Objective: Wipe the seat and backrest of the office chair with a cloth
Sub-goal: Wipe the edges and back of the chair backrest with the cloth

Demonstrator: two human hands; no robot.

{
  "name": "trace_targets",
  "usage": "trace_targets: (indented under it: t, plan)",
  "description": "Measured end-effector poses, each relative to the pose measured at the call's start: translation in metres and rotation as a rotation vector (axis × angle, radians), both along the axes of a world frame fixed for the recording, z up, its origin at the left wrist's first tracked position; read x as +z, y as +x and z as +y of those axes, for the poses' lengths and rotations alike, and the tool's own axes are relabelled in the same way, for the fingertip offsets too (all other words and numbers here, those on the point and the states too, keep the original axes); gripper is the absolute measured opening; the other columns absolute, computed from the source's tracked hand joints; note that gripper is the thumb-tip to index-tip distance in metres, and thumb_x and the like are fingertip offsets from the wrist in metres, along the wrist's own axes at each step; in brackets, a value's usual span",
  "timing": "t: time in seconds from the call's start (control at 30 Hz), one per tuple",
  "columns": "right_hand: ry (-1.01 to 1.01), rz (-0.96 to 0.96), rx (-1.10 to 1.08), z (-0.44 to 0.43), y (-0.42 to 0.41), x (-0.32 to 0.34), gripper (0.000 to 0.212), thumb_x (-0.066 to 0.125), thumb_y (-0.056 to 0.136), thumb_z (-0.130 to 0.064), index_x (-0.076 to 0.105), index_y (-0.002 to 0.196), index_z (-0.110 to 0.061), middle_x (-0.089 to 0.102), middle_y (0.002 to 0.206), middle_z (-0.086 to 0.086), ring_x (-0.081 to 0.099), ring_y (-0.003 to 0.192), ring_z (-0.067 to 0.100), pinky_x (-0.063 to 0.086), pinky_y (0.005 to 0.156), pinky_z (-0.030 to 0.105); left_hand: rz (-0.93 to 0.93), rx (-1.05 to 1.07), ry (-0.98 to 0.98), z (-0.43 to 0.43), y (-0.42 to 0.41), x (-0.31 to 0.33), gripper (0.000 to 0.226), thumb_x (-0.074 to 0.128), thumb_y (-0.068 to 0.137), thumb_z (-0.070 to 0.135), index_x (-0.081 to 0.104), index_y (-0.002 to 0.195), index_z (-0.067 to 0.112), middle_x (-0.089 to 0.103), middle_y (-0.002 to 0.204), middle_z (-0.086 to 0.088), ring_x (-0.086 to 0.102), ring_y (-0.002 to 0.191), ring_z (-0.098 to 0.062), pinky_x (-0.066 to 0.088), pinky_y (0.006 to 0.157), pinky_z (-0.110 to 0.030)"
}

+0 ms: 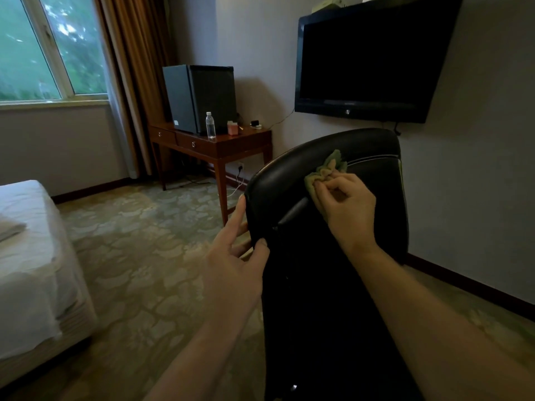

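Right hand [344, 209] is up high on the black backrest [289, 175] of the office chair [318, 314] — fingers curled in, pinching a bunched green cloth [328, 167] and holding it against the dark surface just below the top edge. The cloth sits at the upper middle of the backrest, touching it, right where a pale seam line runs off to the right.

Left hand [234, 256] has the backrest's left edge — thumb laid on the near face, fingers wrapped round behind, index finger stretched up along the rim.

The chair stands on patterned carpet [139, 256], close to the wall. Above it hangs a dark television [367, 59]. Back in the corner, a wooden desk [246, 140] carries a black mini fridge [202, 96], with a clear water bottle [210, 125] just in front of it and a small pink container [232, 128] beside. To the left are a white bed [29, 256], a window [43, 47] and a brown curtain [130, 68].
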State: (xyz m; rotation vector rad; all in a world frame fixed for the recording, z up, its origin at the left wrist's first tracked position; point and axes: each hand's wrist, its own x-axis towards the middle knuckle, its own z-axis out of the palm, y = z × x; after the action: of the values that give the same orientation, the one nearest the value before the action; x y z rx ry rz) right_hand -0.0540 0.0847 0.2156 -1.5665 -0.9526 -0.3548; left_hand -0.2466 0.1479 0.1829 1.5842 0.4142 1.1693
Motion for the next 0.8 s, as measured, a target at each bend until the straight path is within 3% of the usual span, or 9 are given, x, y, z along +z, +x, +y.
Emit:
trace_targets:
  t: [0.13, 0.27, 0.43, 0.5, 0.6, 0.67, 0.7, 0.8]
  plan:
    - [-0.013, -0.146, -0.008, 0.003, -0.014, -0.015, 0.011, 0.07, 0.088, -0.015, 0.072, 0.093, -0.024, 0.061, 0.107, -0.013, 0.059, 0.104, 0.0, 0.05, 0.096, 0.027, 0.004, 0.006, 0.001, 0.005, 0.006, -0.001, 0.07, 0.065, 0.096, 0.001, 0.046, 0.141, 0.052, 0.067, 0.122, 0.017, 0.074, 0.104, -0.014, 0.062, 0.079, -0.025]
    - [-0.116, -0.196, -0.024, 0.001, 0.007, -0.005, 0.019, 0.069, 0.088, -0.016, 0.064, 0.094, -0.033, 0.05, 0.102, -0.032, 0.054, 0.101, -0.012, 0.047, 0.095, 0.018, 0.011, 0.012, 0.03, 0.009, 0.011, 0.0, 0.069, 0.064, 0.096, -0.002, 0.045, 0.147, 0.04, 0.067, 0.116, 0.019, 0.073, 0.098, -0.001, 0.058, 0.077, -0.016]
    - [-0.03, -0.08, -0.067, 0.007, 0.039, -0.001, 0.01, 0.069, 0.09, -0.019, 0.068, 0.091, -0.029, 0.059, 0.102, -0.02, 0.059, 0.1, 0.0, 0.05, 0.099, 0.037, 0.077, 0.027, 0.075, 0.017, 0.024, 0.003, 0.069, 0.064, 0.098, 0.005, 0.039, 0.146, 0.049, 0.066, 0.11, 0.032, 0.07, 0.109, -0.003, 0.059, 0.086, -0.021]
    - [-0.012, -0.056, -0.108, 0.011, 0.046, -0.002, 0.009, 0.068, 0.091, -0.021, 0.067, 0.089, -0.03, 0.061, 0.107, -0.011, 0.06, 0.102, 0.006, 0.05, 0.099, 0.041, 0.138, 0.04, 0.092, 0.023, 0.032, 0.004, 0.073, 0.062, 0.099, 0.006, 0.034, 0.148, 0.053, 0.063, 0.117, 0.029, 0.067, 0.113, -0.001, 0.059, 0.094, -0.028]
    - [-0.052, -0.063, -0.144, 0.014, 0.046, -0.002, 0.005, 0.065, 0.093, -0.023, 0.068, 0.095, -0.028, 0.059, 0.116, -0.007, 0.057, 0.107, 0.01, 0.049, 0.101, 0.041, 0.231, 0.004, 0.095, 0.027, 0.047, 0.007, 0.084, 0.069, 0.095, 0.023, 0.021, 0.156, 0.053, 0.051, 0.139, 0.017, 0.059, 0.123, -0.007, 0.053, 0.105, -0.04]
    - [-0.127, -0.127, -0.164, 0.01, 0.044, -0.008, 0.016, 0.062, 0.095, -0.024, 0.069, 0.109, -0.021, 0.057, 0.125, -0.004, 0.052, 0.118, 0.01, 0.043, 0.108, 0.038, 0.376, 0.044, 0.188, 0.023, 0.058, 0.012, 0.101, 0.076, 0.089, 0.037, 0.004, 0.159, 0.048, 0.037, 0.147, 0.015, 0.045, 0.128, -0.004, 0.04, 0.109, -0.032]
    - [-0.174, -0.194, -0.183, 0.007, 0.043, -0.012, 0.024, 0.059, 0.096, -0.025, 0.067, 0.118, -0.018, 0.056, 0.131, -0.002, 0.048, 0.125, 0.01, 0.038, 0.113, 0.037, 0.438, 0.085, 0.237, 0.021, 0.065, 0.014, 0.108, 0.077, 0.088, 0.037, -0.003, 0.16, 0.044, 0.032, 0.15, 0.012, 0.039, 0.129, -0.005, 0.035, 0.109, -0.03]
    - [-0.278, -0.378, -0.266, -0.005, 0.054, -0.029, 0.035, 0.057, 0.098, -0.024, 0.059, 0.132, -0.016, 0.05, 0.141, 0.004, 0.038, 0.134, 0.018, 0.033, 0.115, 0.038, 0.496, 0.169, 0.305, 0.019, 0.084, 0.014, 0.112, 0.074, 0.091, 0.028, -0.015, 0.159, 0.039, 0.025, 0.156, 0.001, 0.037, 0.141, -0.019, 0.038, 0.114, -0.042]
